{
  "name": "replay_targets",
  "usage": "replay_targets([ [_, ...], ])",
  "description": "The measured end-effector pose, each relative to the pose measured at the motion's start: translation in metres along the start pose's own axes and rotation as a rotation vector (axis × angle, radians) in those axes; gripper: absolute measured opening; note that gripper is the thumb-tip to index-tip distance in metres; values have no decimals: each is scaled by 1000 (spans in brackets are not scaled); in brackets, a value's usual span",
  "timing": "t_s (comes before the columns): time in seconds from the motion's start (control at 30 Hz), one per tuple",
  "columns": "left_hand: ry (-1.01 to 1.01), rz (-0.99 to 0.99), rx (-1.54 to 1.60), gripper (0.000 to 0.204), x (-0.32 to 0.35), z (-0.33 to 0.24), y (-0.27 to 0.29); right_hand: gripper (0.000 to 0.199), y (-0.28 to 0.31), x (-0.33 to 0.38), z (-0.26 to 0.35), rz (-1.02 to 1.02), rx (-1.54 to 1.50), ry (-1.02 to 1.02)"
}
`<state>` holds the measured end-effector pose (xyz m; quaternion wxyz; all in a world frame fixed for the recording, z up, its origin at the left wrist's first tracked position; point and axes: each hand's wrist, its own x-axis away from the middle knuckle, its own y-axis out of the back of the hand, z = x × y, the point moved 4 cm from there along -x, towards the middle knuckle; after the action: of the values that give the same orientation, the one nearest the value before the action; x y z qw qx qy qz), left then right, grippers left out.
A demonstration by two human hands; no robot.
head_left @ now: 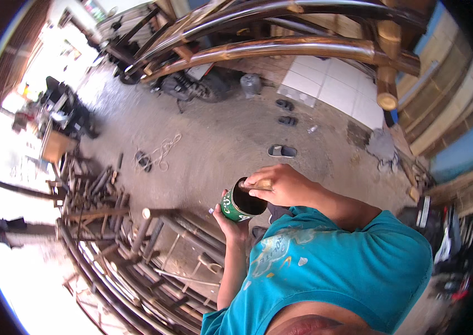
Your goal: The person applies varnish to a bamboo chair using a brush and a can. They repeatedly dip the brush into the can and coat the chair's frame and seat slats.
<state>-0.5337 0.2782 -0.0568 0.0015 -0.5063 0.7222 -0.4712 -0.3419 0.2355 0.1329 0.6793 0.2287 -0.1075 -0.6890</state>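
1. Left hand [235, 228]: closed around the outer wall of a green can [235, 208] with white markings. The can sits within this grip, in front of the teal shirt [337, 262].
2. Can orientation: the open mouth faces the camera and the right hand. Whether the can is truly tilted cannot be told from this single view.
3. Right hand [287, 185]: closed on a wooden-handled tool [266, 184]. The fingers are pinched over the handle at the can's upper rim; the butt of the handle projects to the right.
4. Tool position: the handle lies across the right side of the mouth. The working end is hidden by the fingers and the dark interior, so its form cannot be told.
5. Can contents: the interior appears dark. Kind and fill level of any contents cannot be told.
6. Second possible container: a grey bundle [251, 84], resembling a bag, rests on the floor [214, 134] beside the motorcycle wheel [212, 87], well apart from both hands. Its contents cannot be told.
7. Adjacent items: a sandal [282, 151] lies on the floor beyond the right hand. Bamboo poles [197, 233] stand stacked to the left of the left forearm [233, 273].
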Motion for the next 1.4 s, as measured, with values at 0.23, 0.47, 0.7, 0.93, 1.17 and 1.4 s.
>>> replay_targets([
  [0.23, 169, 112, -127, 72, -53, -33, -12, 20, -12, -10, -21, -238, -126, -260],
  [0.47, 334, 185, -150, 73, -121, -62, -44, 22, 4, -46, -66, -472, -491, -331],
  [0.7, 421, 396, -40, 73, -212, -121, -86, 21, 38, -104, -130, -859, -977, -401],
  [0.93, 634, 570, 209, 78, -294, -135, -150, 23, 65, -110, -185, -994, -1474, -188],
  [1.17, 719, 608, 204, 82, -353, -159, -172, 31, 211, -39, -80, -1701, -48, -304],
  [1.4, 795, 659, 137, 75, -433, -198, -162, 33, 291, -69, -10, -1674, 889, -681],
])
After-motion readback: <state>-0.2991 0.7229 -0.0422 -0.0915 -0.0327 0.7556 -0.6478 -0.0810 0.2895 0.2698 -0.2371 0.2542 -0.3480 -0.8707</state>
